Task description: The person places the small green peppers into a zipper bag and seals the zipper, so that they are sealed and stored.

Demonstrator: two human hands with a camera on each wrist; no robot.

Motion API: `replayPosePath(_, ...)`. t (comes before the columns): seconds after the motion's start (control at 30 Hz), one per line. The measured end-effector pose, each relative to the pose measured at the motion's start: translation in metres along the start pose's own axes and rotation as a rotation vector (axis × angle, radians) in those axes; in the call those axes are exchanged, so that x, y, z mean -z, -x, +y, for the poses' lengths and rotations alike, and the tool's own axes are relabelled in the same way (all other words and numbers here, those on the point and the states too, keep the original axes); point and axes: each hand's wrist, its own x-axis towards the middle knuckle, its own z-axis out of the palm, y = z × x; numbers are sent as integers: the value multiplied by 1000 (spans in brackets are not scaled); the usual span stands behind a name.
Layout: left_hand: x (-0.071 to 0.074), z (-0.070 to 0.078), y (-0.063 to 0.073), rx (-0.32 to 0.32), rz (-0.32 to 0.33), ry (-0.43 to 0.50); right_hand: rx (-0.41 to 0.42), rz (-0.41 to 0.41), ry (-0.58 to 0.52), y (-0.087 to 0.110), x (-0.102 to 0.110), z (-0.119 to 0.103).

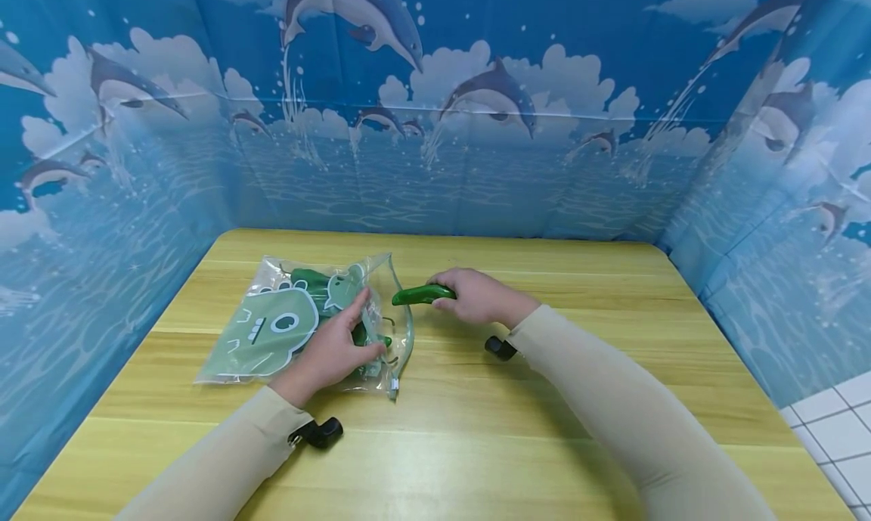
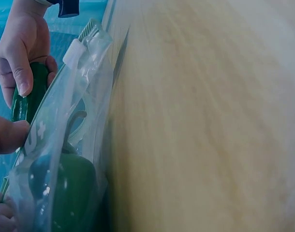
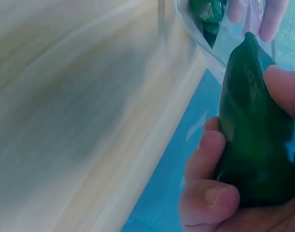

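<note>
My right hand (image 1: pixel 472 294) grips a long green pepper (image 1: pixel 415 295) just right of the bag's mouth, the pepper's tip pointing left at the opening. In the right wrist view, thumb and curled fingers wrap around this glossy pepper (image 3: pixel 254 130). A clear zip bag (image 1: pixel 224 362) with a green monster print lies on the left of the table. My left hand (image 1: pixel 333 355) holds the bag's upper film near its open mouth, thumb and index finger spread. Inside the bag are several green peppers (image 1: pixel 309 277); one pepper (image 2: pixel 75 188) shows its curved stem near the opening.
A white zip slider (image 1: pixel 394 385) sits at the near end of the bag's mouth. The light wooden table (image 1: pixel 435 460) stretches around both hands. A blue dolphin-print curtain (image 1: pixel 435 181) stands behind and at both sides. White tiles (image 1: pixel 840 423) show at the right.
</note>
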Motion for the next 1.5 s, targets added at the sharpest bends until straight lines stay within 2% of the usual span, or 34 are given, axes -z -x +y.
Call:
replayPosePath(0.2, 0, 0, -1, 9, -8, 9, 17, -21, 19, 0, -7, -3)
replayPosePath(0.37, 0, -1, -1, -2, -4, -11, 46, -23, 81, -2, -16, -5)
replayPosePath(0.83, 0, -1, -1, -3, 4, -11, 49, -37, 139, -7, -34, -15)
replayPosePath(1.07, -1, -1, -1, -4, 12, -21, 88, -13, 194, -12, -43, -24)
replayPosePath(1.5, 0, -1, -1, -13, 12, -29, 84, 73, 308, -10, -58, -43)
